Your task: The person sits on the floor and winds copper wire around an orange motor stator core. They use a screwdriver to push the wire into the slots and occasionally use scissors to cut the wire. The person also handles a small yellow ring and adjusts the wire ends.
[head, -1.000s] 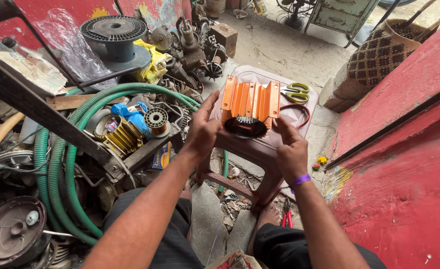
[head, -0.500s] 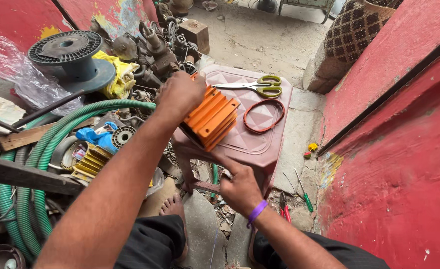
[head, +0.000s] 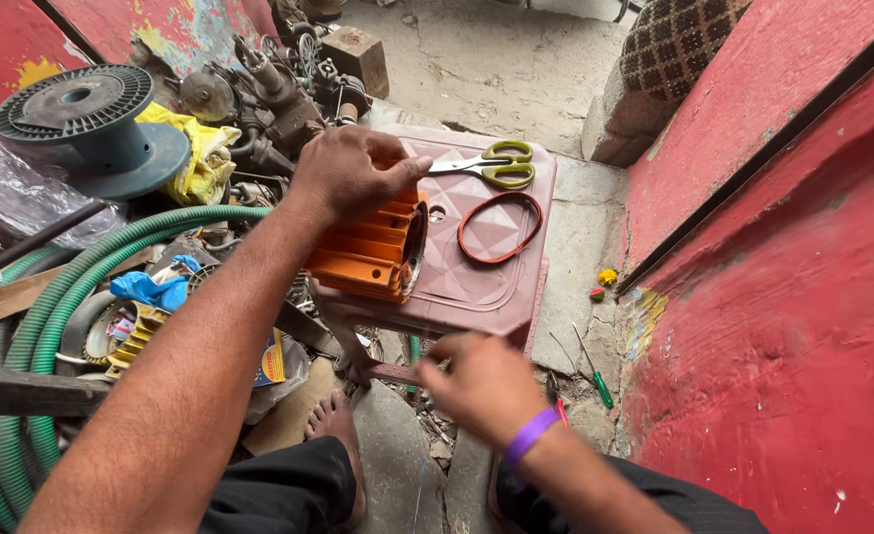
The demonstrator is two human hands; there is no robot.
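Nearest, the right hand [head: 486, 381] hangs low in front of the stool [head: 476, 287], blurred, with a purple band on the wrist; its fingers look loosely curled, but I cannot tell whether they pinch anything. Beside it, a bare foot [head: 333, 420] rests on the ground.

Just beyond, the left hand [head: 348, 173] is clamped over the top of the orange finned housing [head: 368, 252], which lies on its side at the stool's left edge with its open round end turned toward the stool's middle. Judging by this, the work is at an early or middle stage: the housing is steadied but stands bare, and the red ring [head: 499, 226] lies loose on the seat beside it, fitted to nothing. The scissors [head: 491, 165] rest untouched at the far edge.

As for containers, the housing is the only hollow thing in hand; its bore is dark and whatever sits inside cannot be made out. The stool's sunken seat holds just the ring, the scissors and the housing.

Left of the arm, green hose [head: 71, 287] coils around scrap parts, and farther off stands a grey spool [head: 86, 119].
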